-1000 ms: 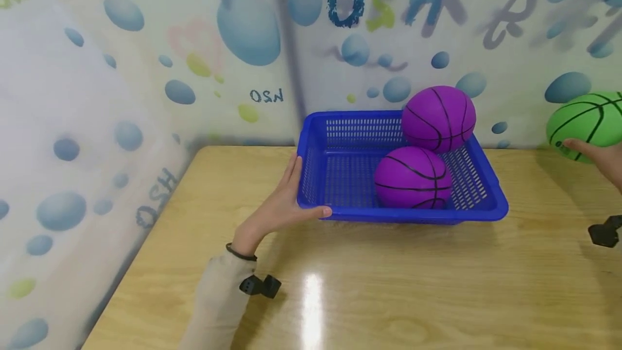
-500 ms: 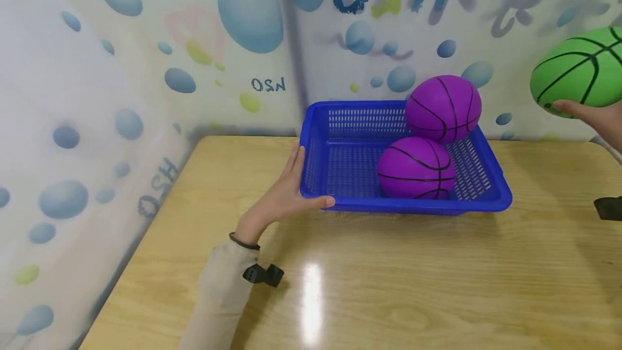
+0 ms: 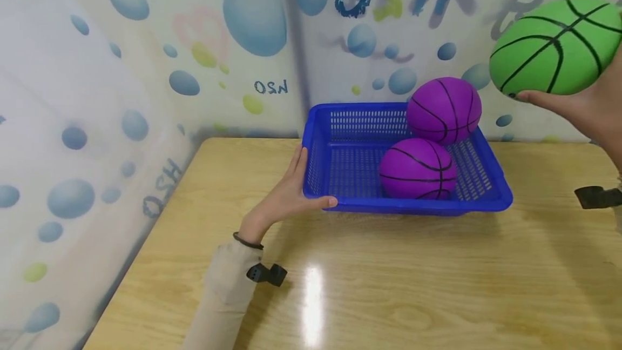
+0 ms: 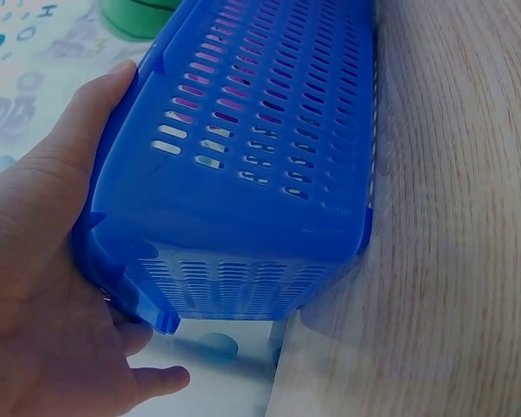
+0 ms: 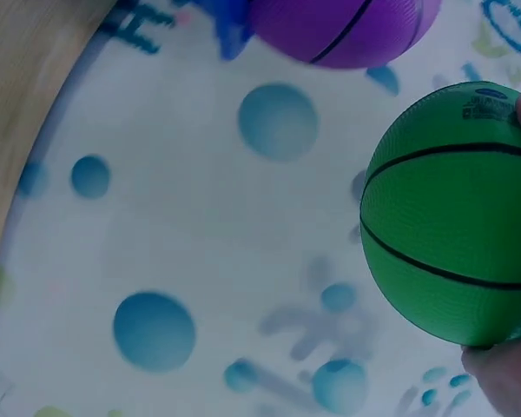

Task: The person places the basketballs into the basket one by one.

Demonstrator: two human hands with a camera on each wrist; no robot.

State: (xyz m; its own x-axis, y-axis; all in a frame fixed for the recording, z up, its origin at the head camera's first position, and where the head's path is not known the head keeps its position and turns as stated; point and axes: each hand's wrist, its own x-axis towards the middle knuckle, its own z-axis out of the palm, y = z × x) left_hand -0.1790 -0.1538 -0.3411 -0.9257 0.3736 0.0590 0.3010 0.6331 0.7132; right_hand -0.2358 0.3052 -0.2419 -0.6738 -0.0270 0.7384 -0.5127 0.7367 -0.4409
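My left hand [image 3: 282,199] holds the near left corner of a blue plastic basket [image 3: 369,207], its thumb on the front rim and fingers along the left side. In the left wrist view, the thumb lies at the rim of the perforated basket [image 4: 226,217]. Two purple basketballs sit in the basket's right half: one ball [image 3: 415,169] in front, the other ball [image 3: 444,109] higher, at the back right corner. My right hand [image 3: 593,109] grips a green toy basketball [image 3: 554,50] in the air, right of the basket and above its height. The right wrist view shows fingertips [image 5: 508,373] at the green ball's edge.
The basket stands on a light wooden table [image 3: 389,280] near its back edge. Behind it hangs a pale backdrop [image 3: 330,69] printed with blue and green drops and letters, which also runs along the left side. A black wrist camera [image 3: 267,273] sits at the left wrist.
My right hand has lifted the green basketball off the table's back right area and carried it up and left, closer to the basket. The left hand keeps its place on the basket corner.
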